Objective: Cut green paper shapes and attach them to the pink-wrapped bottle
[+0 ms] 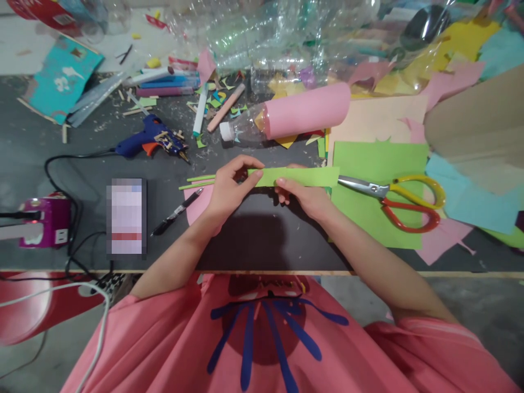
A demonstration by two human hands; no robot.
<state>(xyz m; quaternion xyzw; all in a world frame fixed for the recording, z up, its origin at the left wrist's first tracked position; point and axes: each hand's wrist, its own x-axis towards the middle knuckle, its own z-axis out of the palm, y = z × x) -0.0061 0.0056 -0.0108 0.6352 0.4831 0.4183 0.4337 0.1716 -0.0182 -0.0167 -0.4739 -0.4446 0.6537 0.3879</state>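
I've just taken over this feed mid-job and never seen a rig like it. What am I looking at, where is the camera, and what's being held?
There is no machine here: you see a person's two bare hands. The single picture comes from a camera worn on their head, looking forward and down, so their shirt fills the bottom.

The left hand and right hand hold a green paper strip between them, above a dark tabletop.

Left of the hands lie a pen, a phone and a blue glue gun. Beyond them is a plastic bottle wrapped in pink paper. To the right, open-handled scissors rest on a green sheet.
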